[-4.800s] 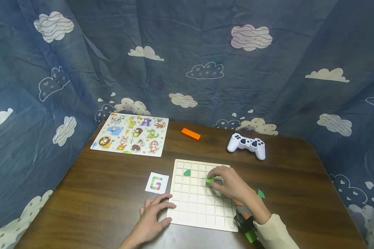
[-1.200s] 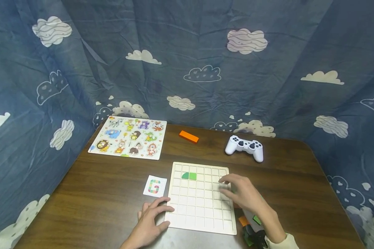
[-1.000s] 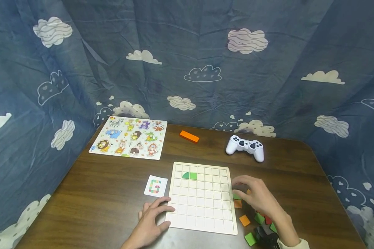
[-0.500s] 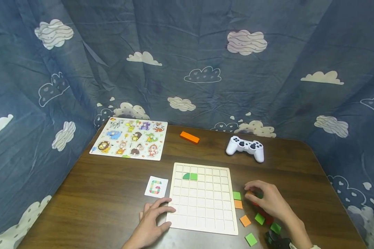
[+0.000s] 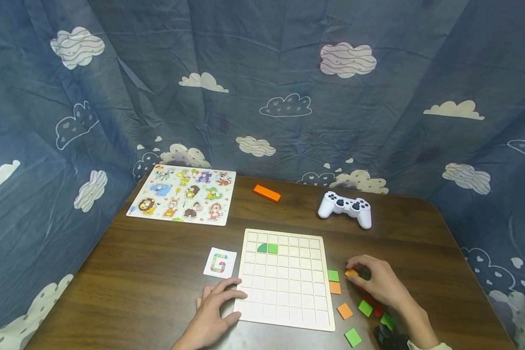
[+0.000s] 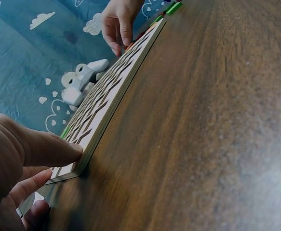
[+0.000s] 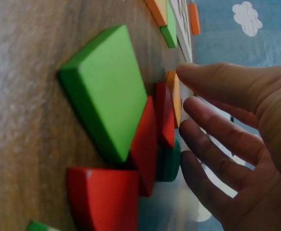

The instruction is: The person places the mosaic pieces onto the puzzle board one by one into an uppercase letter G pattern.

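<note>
The orange tile (image 5: pixel 351 273) lies on the worktop (image 5: pixel 166 262), just beyond the right side of the grooved board (image 5: pixel 284 282), with the right hand (image 5: pixel 378 279) over it. That hand's grip is curved and spread around the tile, thumb on one side and fingers on the other; whether it pinches yet, I cannot tell. The left hand (image 5: pixel 212 306) presses the board's near left corner with its thumb on top, a good way to stop sliding. A pinch on opposite edges, lifted straight up, should avoid nudging the red pieces (image 7: pixel 106 197) crowded alongside. The tiles look like smooth painted wood, thick and crisp-edged, such as the bright green square (image 7: pixel 106 91); the board is pale, its square cells split by shallow lines, and the worktop shows dark, streaky grain.
</note>
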Motion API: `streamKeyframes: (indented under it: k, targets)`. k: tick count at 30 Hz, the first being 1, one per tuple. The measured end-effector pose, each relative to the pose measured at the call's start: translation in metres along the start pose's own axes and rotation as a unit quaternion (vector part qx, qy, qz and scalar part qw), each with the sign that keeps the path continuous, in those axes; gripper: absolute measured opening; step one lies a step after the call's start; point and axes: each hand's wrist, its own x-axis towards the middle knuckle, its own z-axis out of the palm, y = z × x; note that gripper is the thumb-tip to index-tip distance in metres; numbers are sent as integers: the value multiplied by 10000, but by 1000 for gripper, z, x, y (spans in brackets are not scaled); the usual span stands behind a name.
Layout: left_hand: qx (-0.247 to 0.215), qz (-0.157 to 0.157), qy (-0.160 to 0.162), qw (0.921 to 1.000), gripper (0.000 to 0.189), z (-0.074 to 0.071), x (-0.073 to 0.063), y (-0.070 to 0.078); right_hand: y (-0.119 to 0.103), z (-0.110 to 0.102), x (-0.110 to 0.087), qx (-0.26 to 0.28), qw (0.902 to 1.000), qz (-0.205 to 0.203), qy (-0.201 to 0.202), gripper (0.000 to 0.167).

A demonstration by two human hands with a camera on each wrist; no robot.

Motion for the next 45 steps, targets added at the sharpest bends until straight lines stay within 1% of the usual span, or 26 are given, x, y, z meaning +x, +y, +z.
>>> streamKeyframes:
  k: [7, 15, 19, 27, 29, 33, 35, 42, 45]
  targets:
    - [-20, -10, 15, 10000, 38, 0, 0, 0, 1, 1, 0, -68, 9998, 69, -193, 22]
    - [-43, 17, -36, 10000, 37, 1, 0, -2, 2, 1, -1, -138, 9995, 122, -258, 22]
    - [7, 23, 19, 10000, 37, 2, 0, -3, 2, 1, 1, -147, 9991, 206, -329, 21]
    - [-50, -11, 27, 10000, 38, 1, 0, -2, 0, 0, 4, -188, 9990, 204, -338, 20]
    - [-61, -3, 19, 10000, 37, 1, 0, -2, -2, -1, 4, -194, 9993, 130, -276, 20]
    - [9, 33, 37, 10000, 37, 1, 0, -2, -7, 0, 4, -267, 9995, -194, -30, 20]
    - [45, 42, 55, 10000, 37, 1, 0, -3, -9, 0, 6, -283, 9991, -329, 22, 20]
    - [36, 34, 70, 10000, 38, 1, -1, -2, -21, 1, 13, -179, 9995, -228, -160, 22]
    - [17, 42, 57, 10000, 37, 1, -1, -1, -24, 3, 15, -141, 9994, -284, -107, 23]
